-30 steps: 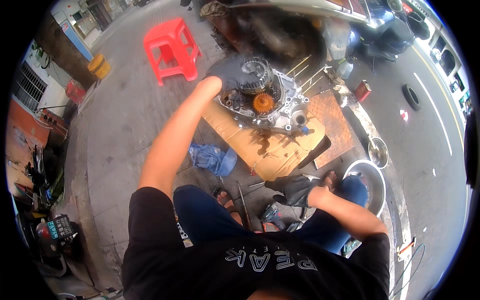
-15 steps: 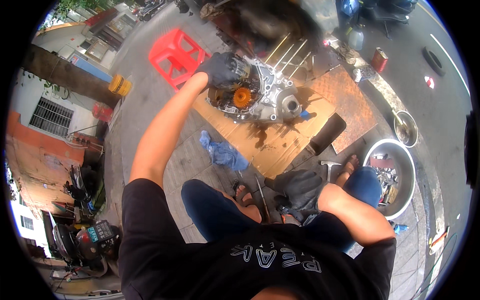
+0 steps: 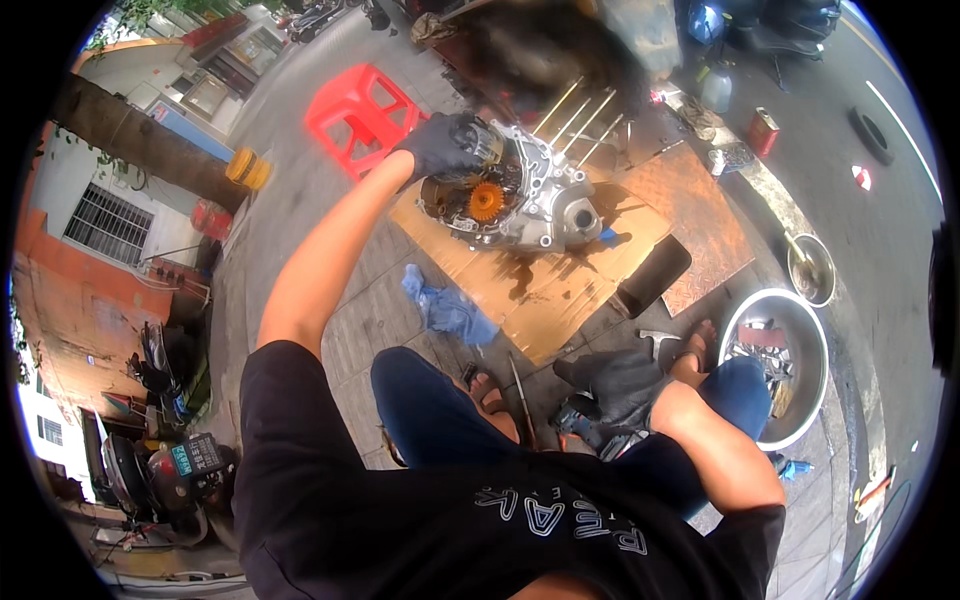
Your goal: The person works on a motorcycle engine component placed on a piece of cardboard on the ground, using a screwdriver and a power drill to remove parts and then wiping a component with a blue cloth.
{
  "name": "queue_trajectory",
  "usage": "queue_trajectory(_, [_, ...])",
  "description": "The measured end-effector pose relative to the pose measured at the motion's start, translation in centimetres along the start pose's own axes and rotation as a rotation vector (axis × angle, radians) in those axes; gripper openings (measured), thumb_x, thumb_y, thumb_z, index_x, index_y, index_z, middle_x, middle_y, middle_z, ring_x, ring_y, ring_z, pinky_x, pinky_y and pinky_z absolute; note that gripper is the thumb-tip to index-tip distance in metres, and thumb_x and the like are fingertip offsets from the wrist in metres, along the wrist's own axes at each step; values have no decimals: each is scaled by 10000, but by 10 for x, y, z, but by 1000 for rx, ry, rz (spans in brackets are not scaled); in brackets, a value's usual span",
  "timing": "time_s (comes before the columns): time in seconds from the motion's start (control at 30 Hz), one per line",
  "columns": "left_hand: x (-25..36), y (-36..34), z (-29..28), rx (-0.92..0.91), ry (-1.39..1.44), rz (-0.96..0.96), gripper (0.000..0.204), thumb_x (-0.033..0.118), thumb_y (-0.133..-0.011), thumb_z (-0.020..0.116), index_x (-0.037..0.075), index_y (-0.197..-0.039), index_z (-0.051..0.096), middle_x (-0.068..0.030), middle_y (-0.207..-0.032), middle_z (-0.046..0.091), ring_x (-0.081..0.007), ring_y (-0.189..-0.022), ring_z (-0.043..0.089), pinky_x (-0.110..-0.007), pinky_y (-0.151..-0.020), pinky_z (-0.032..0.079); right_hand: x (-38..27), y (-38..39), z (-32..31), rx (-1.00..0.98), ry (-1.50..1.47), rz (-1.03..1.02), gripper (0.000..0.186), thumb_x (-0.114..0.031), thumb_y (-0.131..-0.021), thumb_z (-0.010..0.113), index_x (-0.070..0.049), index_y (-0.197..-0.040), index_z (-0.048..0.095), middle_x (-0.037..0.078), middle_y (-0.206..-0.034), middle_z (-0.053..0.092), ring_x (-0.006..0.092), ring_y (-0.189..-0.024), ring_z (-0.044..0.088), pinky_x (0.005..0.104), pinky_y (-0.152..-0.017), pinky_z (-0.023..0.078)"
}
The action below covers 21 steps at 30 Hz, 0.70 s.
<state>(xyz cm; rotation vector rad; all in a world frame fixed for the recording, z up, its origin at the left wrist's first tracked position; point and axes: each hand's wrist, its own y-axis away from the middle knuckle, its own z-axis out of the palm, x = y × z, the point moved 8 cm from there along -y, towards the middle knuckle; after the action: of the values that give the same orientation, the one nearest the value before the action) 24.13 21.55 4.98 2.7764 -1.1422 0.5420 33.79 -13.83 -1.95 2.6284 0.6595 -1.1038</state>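
Gloved in black, my right hand (image 3: 618,388) hung half-curled beside a power tool (image 3: 575,418) near my knees; whether it held anything, I couldn't tell. Just beyond it lay a hammer (image 3: 657,339), with a metal basin (image 3: 822,378) of loose parts to the right. A blue cloth (image 3: 452,311) lay crumpled left of the cardboard (image 3: 540,318). On that cardboard sat the engine case (image 3: 548,195), its orange gear (image 3: 487,202) exposed. My left hand (image 3: 440,150) covered its upper left part, fingers hidden, so I couldn't tell if they gripped. A rusty plate (image 3: 700,225) lay to the right; a red stool (image 3: 345,105) stood close behind that hand.
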Motion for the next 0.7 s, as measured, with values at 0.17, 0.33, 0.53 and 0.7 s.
queue_trajectory(0.17, [3,2,5,-141,180,-180,847,299,-665,813,72,-1410,479,-187,-1261,608,-282,-1160,588,-353,-931,513,2,1,7,40,-22,-66,276,-153,-759,643,-25,-991,567,222,-928,629,419,-921,610,477,-772,475])
queue_trajectory(0.33, [-8,-4,-2,17,-30,-6,668,197,-691,789,22,-1297,568,-174,-1200,637,-245,-1073,627,-320,-902,509,2,-5,11,6,-24,-35,272,-185,-778,643,-23,-982,567,221,-878,628,422,-877,613,473,-758,471])
queue_trajectory(0.53, [-53,4,-40,105,110,-141,663,198,-779,740,62,-1385,508,-166,-1233,598,-225,-1103,589,-317,-958,475,-4,-11,6,-23,-20,-71,313,-216,-779,650,-24,-1016,580,224,-939,648,410,-917,625,462,-780,481])
queue_trajectory(0.7, [-53,3,-16,-4,123,-88,738,287,-749,767,77,-1401,493,-185,-1298,580,-278,-1198,563,-362,-1002,455,-13,-19,7,-23,19,-71,340,-240,-786,662,-36,-1047,590,223,-957,652,406,-937,628,465,-801,482])
